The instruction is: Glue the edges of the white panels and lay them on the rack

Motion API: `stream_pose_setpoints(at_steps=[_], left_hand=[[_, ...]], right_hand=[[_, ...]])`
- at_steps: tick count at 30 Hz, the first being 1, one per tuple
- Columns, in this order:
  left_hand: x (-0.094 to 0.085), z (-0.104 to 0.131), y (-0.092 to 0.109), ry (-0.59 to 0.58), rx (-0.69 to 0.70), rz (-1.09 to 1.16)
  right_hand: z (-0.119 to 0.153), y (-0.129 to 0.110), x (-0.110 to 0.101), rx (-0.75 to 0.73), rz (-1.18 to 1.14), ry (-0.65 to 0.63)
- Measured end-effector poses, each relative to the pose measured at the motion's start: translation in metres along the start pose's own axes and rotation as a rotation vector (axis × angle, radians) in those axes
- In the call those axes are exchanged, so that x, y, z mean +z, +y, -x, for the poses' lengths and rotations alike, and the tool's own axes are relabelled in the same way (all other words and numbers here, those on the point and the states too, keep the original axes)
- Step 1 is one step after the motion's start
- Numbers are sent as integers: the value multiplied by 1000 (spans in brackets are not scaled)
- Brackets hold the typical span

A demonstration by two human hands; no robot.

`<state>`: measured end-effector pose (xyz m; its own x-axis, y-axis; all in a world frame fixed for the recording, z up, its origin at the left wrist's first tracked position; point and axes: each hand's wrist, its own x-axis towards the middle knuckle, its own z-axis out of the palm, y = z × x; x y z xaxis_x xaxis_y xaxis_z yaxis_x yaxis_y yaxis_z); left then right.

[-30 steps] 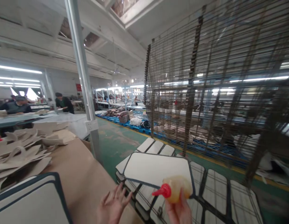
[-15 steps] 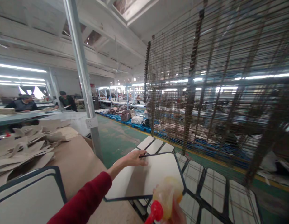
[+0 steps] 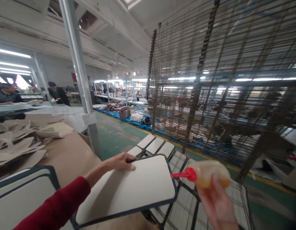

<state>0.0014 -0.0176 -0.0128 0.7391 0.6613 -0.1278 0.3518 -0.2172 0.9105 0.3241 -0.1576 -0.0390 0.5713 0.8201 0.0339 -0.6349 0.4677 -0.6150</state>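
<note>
A cream panel with a dark blue edge (image 3: 136, 188) lies tilted in front of me. My left hand (image 3: 122, 161) grips its far edge, thumb on top and fingers underneath. In my right hand (image 3: 216, 198) is a clear squeeze bottle (image 3: 207, 172) with yellowish liquid and a red nozzle. The bottle lies sideways, and its nozzle tip points left at the panel's right edge. Whether the tip touches the edge I cannot tell.
More dark-edged panels (image 3: 23, 201) lie at the left. Cut cream pieces (image 3: 21, 147) are heaped on the brown table (image 3: 66, 153). Similar panels (image 3: 183, 207) lie in rows beyond. A tall wire rack (image 3: 193, 105) stands at right, a metal post (image 3: 77, 64) at left. Two people work behind.
My right hand has moved right and up, turning the bottle so its red nozzle points at the panel's edge. The panel and my left hand have shifted left in view.
</note>
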Motion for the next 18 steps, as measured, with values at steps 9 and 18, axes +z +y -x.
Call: stream_pose_setpoints(at_steps=[9, 18], left_hand=[[-13, 42, 19, -142, -13, 110], [-33, 59, 13, -153, -21, 74]], right_hand=[[-18, -14, 46, -282, 295, -170], [-14, -7, 53, -293, 396, -282]])
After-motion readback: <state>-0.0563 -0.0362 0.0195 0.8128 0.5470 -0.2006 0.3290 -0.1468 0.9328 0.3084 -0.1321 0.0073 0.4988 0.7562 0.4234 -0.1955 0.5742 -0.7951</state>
